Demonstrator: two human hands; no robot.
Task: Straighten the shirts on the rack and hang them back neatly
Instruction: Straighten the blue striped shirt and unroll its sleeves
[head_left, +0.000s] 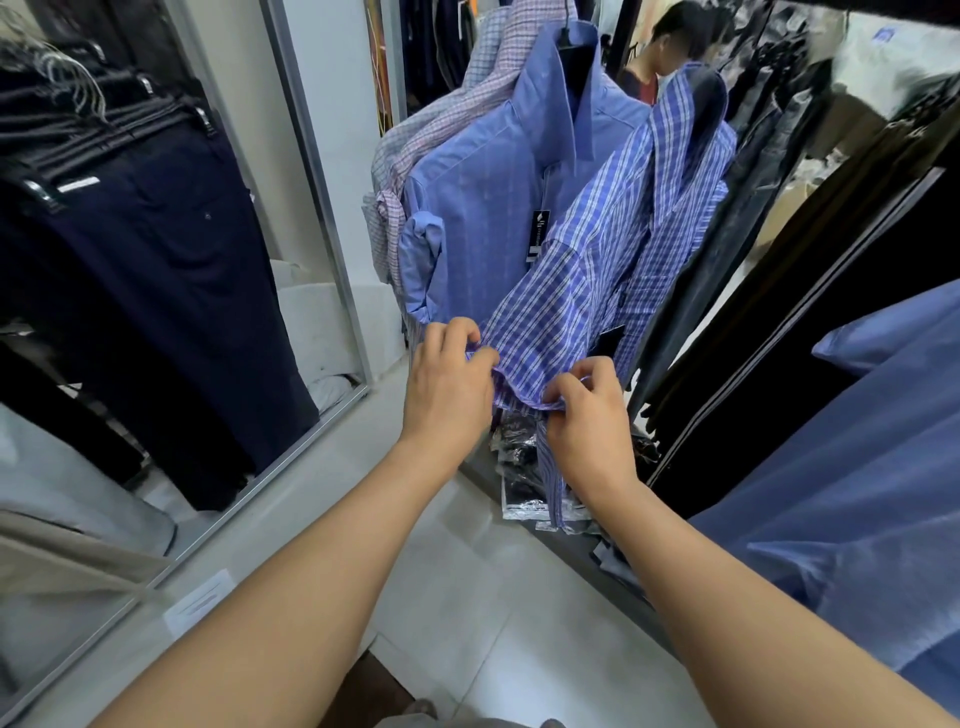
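Head view. Both forearms reach forward. The left hand (449, 384) and right hand (589, 421), close together, each pinch the hem of the plaid shirt (597, 270), which hangs at 1 o'clock. A plain blue shirt (483, 223) hangs just beside it at 12. Dark garments (779, 364) crowd 3 o'clock and dark trousers (156, 312) 9. Tiled floor (467, 597) lies at 6.

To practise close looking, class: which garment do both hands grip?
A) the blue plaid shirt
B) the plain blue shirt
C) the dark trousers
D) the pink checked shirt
A: the left hand and the right hand both pinch the bunched lower edge of the blue plaid shirt, which hangs on its hanger.
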